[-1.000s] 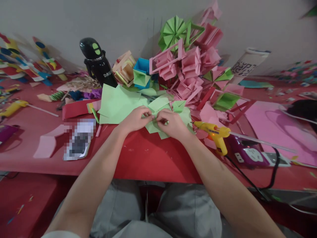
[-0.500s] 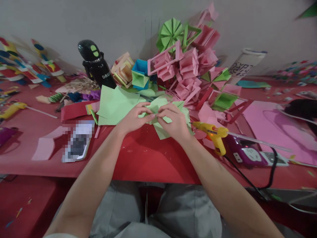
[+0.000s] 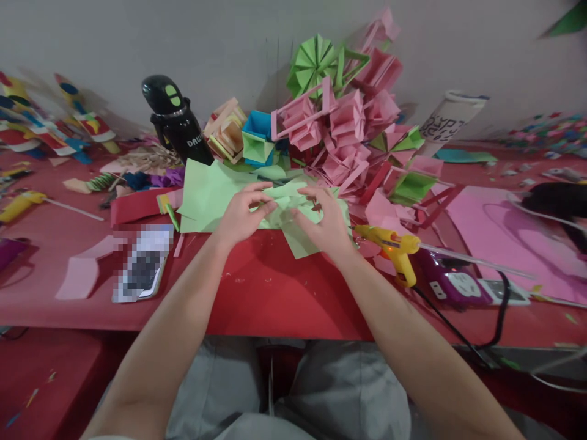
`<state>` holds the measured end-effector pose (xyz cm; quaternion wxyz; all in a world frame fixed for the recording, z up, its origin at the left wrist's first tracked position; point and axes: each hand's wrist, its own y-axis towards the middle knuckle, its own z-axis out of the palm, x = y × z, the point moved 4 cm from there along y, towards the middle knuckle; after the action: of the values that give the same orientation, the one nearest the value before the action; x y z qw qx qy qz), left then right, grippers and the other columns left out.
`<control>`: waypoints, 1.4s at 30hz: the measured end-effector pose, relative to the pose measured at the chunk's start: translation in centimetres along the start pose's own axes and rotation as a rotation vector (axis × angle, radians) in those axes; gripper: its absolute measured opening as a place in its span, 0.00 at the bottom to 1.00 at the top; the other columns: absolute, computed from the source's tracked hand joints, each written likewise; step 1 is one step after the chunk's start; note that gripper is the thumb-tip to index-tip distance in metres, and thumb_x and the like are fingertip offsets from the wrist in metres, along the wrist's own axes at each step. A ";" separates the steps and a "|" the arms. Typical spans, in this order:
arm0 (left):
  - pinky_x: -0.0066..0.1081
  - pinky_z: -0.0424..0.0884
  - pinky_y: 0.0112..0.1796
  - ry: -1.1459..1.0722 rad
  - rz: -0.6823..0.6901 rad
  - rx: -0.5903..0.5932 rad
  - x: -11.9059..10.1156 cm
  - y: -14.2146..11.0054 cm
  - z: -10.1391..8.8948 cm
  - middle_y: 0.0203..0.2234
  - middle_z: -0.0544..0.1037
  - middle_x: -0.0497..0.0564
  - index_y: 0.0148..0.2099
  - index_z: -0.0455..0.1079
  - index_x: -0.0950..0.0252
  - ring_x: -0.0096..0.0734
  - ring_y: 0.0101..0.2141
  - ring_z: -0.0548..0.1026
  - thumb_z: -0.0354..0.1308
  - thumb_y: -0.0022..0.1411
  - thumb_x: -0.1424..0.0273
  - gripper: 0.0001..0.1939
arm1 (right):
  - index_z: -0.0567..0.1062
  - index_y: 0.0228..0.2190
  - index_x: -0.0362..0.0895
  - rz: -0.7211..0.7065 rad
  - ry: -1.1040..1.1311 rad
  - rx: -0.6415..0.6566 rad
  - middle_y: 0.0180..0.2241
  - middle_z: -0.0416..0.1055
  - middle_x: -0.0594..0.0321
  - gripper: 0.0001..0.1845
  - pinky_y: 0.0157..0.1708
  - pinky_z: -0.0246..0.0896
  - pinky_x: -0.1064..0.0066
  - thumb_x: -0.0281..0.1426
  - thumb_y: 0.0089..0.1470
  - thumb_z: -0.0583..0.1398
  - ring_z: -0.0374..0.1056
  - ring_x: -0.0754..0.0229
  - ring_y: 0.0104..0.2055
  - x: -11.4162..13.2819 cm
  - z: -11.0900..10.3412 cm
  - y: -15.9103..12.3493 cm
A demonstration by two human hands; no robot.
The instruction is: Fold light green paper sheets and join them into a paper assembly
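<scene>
My left hand [image 3: 245,214] is over pieces of light-green paper [image 3: 284,198], its thumb and index finger close together at the edge of one folded piece. Opposite it, my right hand [image 3: 323,220] is held with the thumb apart from the curved fingers, and nothing shows clearly between them. Beneath my right hand a corner of green paper [image 3: 300,243] sticks out toward me. Larger green sheets [image 3: 213,195] lie to the left of my left hand. The fingers partly cover the small folded piece, so its exact shape is hard to make out.
A yellow glue gun [image 3: 394,244] lies right of my right hand, beside a purple power strip [image 3: 452,281]. Pink folded paper shapes [image 3: 348,119] pile up behind. A black bottle [image 3: 177,122] stands back left; a phone [image 3: 144,263] lies on the red table [image 3: 275,293].
My fingertips, which met over the green paper, have moved apart. The right thumb and fingers have spread. The view has shifted slightly.
</scene>
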<state>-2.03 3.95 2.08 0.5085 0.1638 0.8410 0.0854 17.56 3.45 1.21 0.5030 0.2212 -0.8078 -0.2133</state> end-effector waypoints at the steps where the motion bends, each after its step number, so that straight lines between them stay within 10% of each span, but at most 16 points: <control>1: 0.43 0.73 0.53 -0.041 -0.006 -0.028 0.1 0.0 -0.1 0.61 0.71 0.58 0.37 0.78 0.64 0.47 0.58 0.72 0.61 0.65 0.60 0.12 | 0.73 0.46 0.47 0.063 0.048 -0.028 0.48 0.73 0.54 0.18 0.43 0.66 0.61 0.38 0.54 0.65 0.69 0.53 0.48 -0.3 0.0 0.0; 10: 0.42 0.71 0.54 -0.114 -0.109 -0.069 -0.1 0.0 0.8 0.60 0.71 0.56 0.39 0.79 0.62 0.44 0.58 0.71 0.63 0.63 0.59 0.12 | 0.69 0.27 0.46 0.227 0.313 0.074 0.24 0.65 0.66 0.17 0.28 0.56 0.69 0.45 0.57 0.63 0.60 0.64 0.27 -1.0 1.1 0.1; 24: 0.31 0.70 0.35 -0.037 -0.042 -0.039 -0.6 -0.2 1.0 0.35 0.78 0.52 0.38 0.76 0.63 0.32 0.35 0.74 0.58 0.65 0.56 0.15 | 0.65 0.25 0.46 0.171 0.114 0.035 0.23 0.57 0.67 0.15 0.24 0.49 0.70 0.39 0.60 0.58 0.52 0.65 0.25 -0.2 0.6 0.4; 42: 0.30 0.61 0.29 0.079 0.009 0.101 -1.2 -0.5 1.8 0.23 0.65 0.45 0.29 0.63 0.63 0.27 0.26 0.62 0.55 0.66 0.62 0.15 | 0.60 0.21 0.46 0.183 0.126 0.155 0.21 0.49 0.70 0.19 0.25 0.44 0.69 0.39 0.57 0.60 0.47 0.66 0.25 -0.5 1.3 0.0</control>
<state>-0.07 3.01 2.09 0.4656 0.1895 0.8629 0.0516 16.57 3.88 0.34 0.5515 0.1979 -0.8055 -0.0890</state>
